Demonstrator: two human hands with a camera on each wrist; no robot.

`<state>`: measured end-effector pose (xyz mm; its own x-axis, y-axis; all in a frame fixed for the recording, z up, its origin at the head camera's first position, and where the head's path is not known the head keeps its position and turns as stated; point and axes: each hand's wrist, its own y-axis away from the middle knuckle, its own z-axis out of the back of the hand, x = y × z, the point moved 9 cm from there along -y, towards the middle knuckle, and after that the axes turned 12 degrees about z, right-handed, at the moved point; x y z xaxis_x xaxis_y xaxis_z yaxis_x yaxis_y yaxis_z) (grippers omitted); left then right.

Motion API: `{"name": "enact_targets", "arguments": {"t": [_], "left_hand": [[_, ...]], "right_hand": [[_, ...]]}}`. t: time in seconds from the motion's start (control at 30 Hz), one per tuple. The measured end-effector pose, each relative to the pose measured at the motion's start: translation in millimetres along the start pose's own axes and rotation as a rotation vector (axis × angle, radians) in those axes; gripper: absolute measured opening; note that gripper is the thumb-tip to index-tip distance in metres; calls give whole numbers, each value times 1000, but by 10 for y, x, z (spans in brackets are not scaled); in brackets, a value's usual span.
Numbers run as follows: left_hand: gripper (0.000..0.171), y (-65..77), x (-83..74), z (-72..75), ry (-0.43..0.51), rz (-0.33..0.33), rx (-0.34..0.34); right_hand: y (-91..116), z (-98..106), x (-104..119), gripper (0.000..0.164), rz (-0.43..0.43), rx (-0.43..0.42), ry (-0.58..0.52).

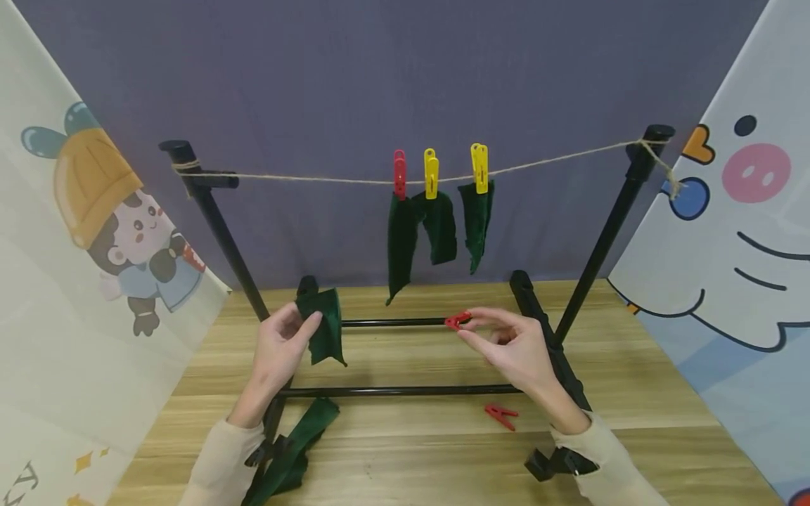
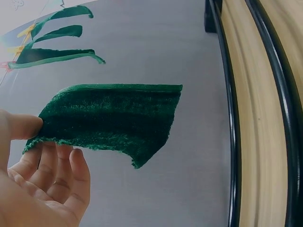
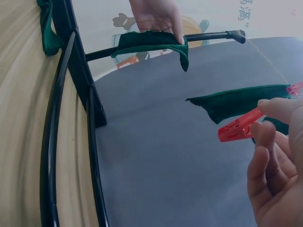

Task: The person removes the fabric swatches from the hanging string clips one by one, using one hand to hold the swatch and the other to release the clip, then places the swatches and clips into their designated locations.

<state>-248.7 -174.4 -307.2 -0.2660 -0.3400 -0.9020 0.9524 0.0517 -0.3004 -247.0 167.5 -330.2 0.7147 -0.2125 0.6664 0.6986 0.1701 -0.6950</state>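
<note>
My left hand [image 1: 282, 344] pinches a piece of dark green cloth [image 1: 325, 327] by its upper edge, thumb in front, and the cloth hangs down from the fingers. In the left wrist view the cloth [image 2: 109, 118] shows a frayed edge beside the thumb. Over at the right, my right hand [image 1: 515, 344] pinches a red clothespin [image 1: 457, 321] between thumb and index finger; the right wrist view shows this clothespin [image 3: 239, 127] pointing away from the fingertips. Above both hands, a twine line [image 1: 304, 178] bears green cloth strips [image 1: 401, 246] held by a red clothespin [image 1: 399, 174] and two yellow clothespins [image 1: 431, 173].
The twine runs between two black posts [image 1: 607, 239] of a frame with lower crossbars [image 1: 405, 391]. Another red clothespin [image 1: 502, 415] lies on the wooden table [image 1: 392, 457] at front right. More green cloth [image 1: 297, 450] lies at front left, over the frame's foot.
</note>
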Motion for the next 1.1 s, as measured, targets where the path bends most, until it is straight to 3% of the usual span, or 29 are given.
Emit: {"name": "enact_targets", "arguments": {"t": [0.17,0.37,0.57,0.8,0.93,1.1], "left_hand": [[24,23,52,12,-10,8,-6],[26,49,161,-3,1,55,11],[28,73,263,-23,27,95,14],[31,106,343,-20,4,108,10],[32,86,548,-6,9,124,4],[34,77,767,19,13,133,-10]], "right_hand": [[58,14,-26,29,-16,12,17],[116,-65,155,27,3,139,-42],[274,-118,-104,29,-10,243,-109],[282,-116,30,26,-14,251,-90],[304,-105,44,26,-35,244,-76],[423,-103,-191,28,-96,251,-55]]}}
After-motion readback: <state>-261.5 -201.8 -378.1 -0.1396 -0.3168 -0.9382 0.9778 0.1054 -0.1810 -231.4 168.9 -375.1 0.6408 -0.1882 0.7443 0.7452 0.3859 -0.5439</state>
